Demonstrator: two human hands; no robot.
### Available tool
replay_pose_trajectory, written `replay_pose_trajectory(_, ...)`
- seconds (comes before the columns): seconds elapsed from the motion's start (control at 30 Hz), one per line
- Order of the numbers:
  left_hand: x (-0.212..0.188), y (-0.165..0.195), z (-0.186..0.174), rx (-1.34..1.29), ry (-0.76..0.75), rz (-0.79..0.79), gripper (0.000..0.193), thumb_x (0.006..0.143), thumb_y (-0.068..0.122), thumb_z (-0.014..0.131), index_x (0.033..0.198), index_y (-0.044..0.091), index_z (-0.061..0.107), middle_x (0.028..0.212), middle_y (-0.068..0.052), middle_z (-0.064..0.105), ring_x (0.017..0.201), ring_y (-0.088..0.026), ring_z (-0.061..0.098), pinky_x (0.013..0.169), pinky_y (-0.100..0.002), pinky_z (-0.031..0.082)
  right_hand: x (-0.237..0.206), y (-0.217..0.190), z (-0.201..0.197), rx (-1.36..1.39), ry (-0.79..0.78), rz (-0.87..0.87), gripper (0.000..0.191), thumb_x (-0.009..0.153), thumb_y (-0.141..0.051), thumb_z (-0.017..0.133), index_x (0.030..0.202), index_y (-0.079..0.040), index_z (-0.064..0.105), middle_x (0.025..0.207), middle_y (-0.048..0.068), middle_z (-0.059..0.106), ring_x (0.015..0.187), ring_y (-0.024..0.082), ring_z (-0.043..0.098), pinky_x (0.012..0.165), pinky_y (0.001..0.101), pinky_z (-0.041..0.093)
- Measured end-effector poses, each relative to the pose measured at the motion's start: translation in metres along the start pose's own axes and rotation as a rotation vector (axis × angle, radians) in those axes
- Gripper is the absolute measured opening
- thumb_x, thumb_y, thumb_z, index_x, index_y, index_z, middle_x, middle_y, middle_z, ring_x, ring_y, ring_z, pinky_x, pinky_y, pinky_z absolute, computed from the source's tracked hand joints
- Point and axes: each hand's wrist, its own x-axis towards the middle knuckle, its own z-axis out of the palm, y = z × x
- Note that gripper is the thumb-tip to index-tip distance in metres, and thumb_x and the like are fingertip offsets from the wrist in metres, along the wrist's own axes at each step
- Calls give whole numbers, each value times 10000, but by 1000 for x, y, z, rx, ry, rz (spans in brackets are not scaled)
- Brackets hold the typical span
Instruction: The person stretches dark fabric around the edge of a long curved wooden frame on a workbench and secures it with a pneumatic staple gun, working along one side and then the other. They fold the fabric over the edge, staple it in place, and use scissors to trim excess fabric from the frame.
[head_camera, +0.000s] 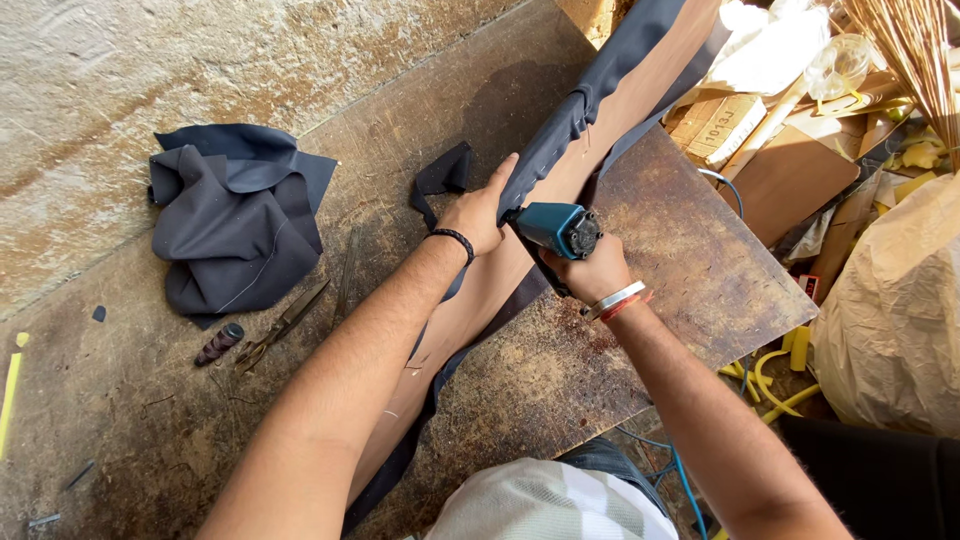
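Here we see the left hand (483, 212) pressed down with its fingers curled over the dark fabric edge (548, 150) wrapped around a long wooden panel (640, 90) that lies diagonally across the worn board (560, 370). The right hand (592, 268) has its fingers wrapped tight around a teal stapler tool (556, 227) (its nose sits against the fabric, just beside the left thumb). Off to the left lie a crumpled dark cloth (235, 220), scissors (283, 325) and a small spool (218, 344).
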Motion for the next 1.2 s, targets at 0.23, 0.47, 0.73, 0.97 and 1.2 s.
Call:
replay_pose_trajectory(0.23, -5, 1, -6, 27, -53, 43, 1393, 695, 84, 901, 1598, 325, -132, 1328, -209, 624, 1206, -342, 647, 1080, -427, 496, -10, 4, 18, -71, -57, 24, 322, 810, -312, 801, 1018, -72, 746, 876, 102, 788, 768, 202, 770, 721, 342, 629)
replay_pose_trajectory(0.47, -50, -31, 11, -137, -36, 158, 1185, 801, 187, 828, 1647, 244, -1, 1439, -256, 551, 1200, -370, 661, 1059, -429, 508, 6, 65, 20, -333, -82, 205, 404, 879, -415, 747, 1092, -72, 729, 1017, 150, 781, 893, 254, 767, 844, 402, 607)
replay_pose_trajectory(0.73, -116, -89, 39, -488, 0, 168, 1003, 808, 250, 804, 1622, 180, 222, 1453, -237, 576, 1248, -319, 638, 1044, -386, 493, -19, 107, 31, -625, 7, 58, 489, 819, -397, 798, 1168, -74, 688, 1158, 216, 672, 1061, 356, 641, 919, 444, 518)
replay_pose_trajectory(0.97, -154, -119, 66, -784, -153, 249, 1031, 850, 345, 793, 1636, 115, 167, 1430, -169, 581, 1297, -235, 589, 1092, -375, 463, -44, 11, 120, 1052, -117, 429, 417, 988, -445, 526, 1007, -63, 692, 908, 90, 715, 805, 211, 678, 729, 354, 550)
replay_pose_trajectory(1.2, -159, -129, 102, -920, -202, 426, 957, 975, 597, 512, 1659, 83, 85, 1692, -235, 224, 1553, -307, 272, 1234, -401, 256, -21, 4, 158, 979, 640, 92, 309, 1066, -304, 495, 976, -47, 642, 839, 43, 678, 714, 143, 618, 697, 330, 539)
